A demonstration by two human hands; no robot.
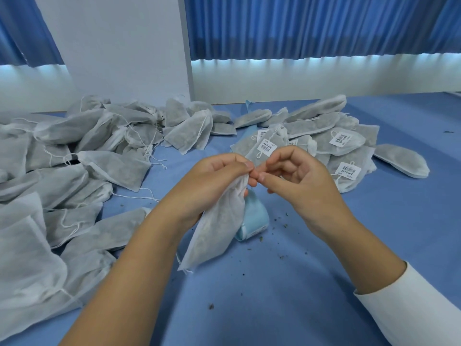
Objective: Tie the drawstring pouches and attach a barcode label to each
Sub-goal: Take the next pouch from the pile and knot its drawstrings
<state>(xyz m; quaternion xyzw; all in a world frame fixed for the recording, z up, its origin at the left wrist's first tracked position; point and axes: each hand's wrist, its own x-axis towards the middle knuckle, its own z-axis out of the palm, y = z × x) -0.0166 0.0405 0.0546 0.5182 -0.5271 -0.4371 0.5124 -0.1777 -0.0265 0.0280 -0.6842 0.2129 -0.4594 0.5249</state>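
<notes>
At centre, above the blue table (324, 270), the left hand (219, 176) grips the gathered neck of one pouch (219, 228), fingers curled round the fabric. The pouch body hangs free below the hand. The right hand (301, 176) has curled fingers, with thumb and forefinger tips brought to the pouch mouth. Whether they pinch the drawstring cannot be told, because the cord is too fine to see there.

Handling, as judged:
- Weight: light. One hand carries the pouch by the neck alone.
- Body: soft, thin, cloth-like fabric with a loose dark filling. It will sag and shift.
- Risk: crumbs (284, 224) on the table suggest the filling can escape, so keep the mouth uppermost.
- Hold: just below the mouth. Pull the cord, not the fabric.

A light blue roll (257, 221) lies behind the pouch. Unlabelled pouches (74, 158) lie left, and labelled pouches (344, 146) far right.
</notes>
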